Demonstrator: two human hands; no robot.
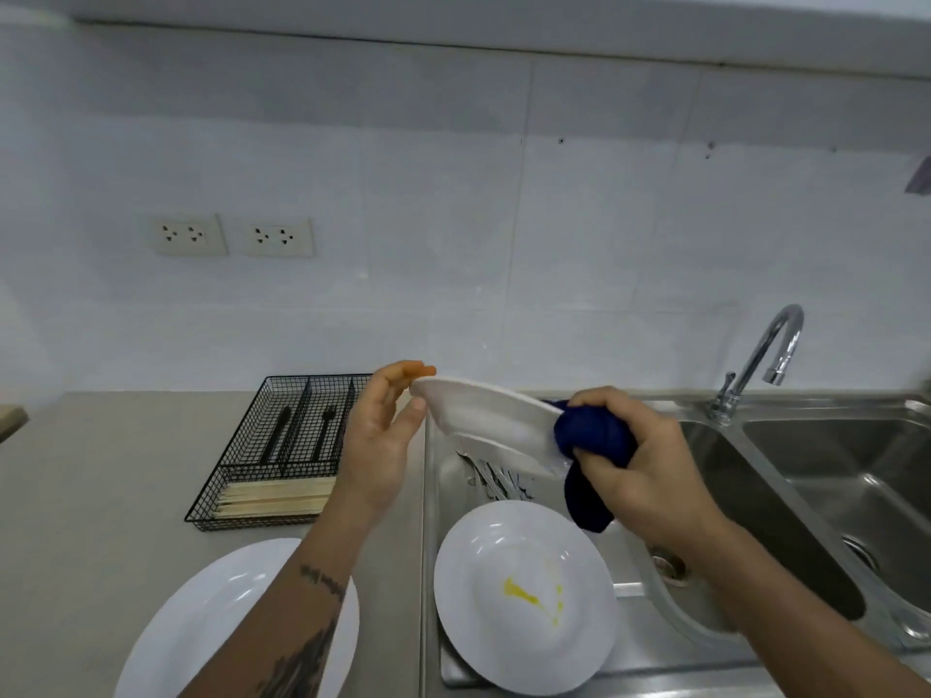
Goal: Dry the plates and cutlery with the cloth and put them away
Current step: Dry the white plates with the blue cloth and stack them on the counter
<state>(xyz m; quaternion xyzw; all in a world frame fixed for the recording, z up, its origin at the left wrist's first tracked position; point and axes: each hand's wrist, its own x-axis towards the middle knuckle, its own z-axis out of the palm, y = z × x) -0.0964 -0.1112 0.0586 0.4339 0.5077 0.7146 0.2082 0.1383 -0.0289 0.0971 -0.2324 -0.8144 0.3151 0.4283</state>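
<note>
- My left hand (383,435) pinches the raised plate (491,425) by its left rim, fingertips behind the edge, thumb in front.
- My right hand (640,466) clenches the blue cloth (594,440) and presses it to that plate's right edge; the plate tilts above the drainboard (624,561).
- Under it, cutlery (496,481) lies on the drainboard, partly hidden.
- Nearer me, a second plate (524,586) with a yellow smear rests there.
- A third plate (211,627) sits on the counter (101,471) under my left forearm.
- Beyond it, a wire tray (287,450) holds dark utensils and wooden chopsticks.
- The sink (826,476) and tap (760,360) are to the right.
</note>
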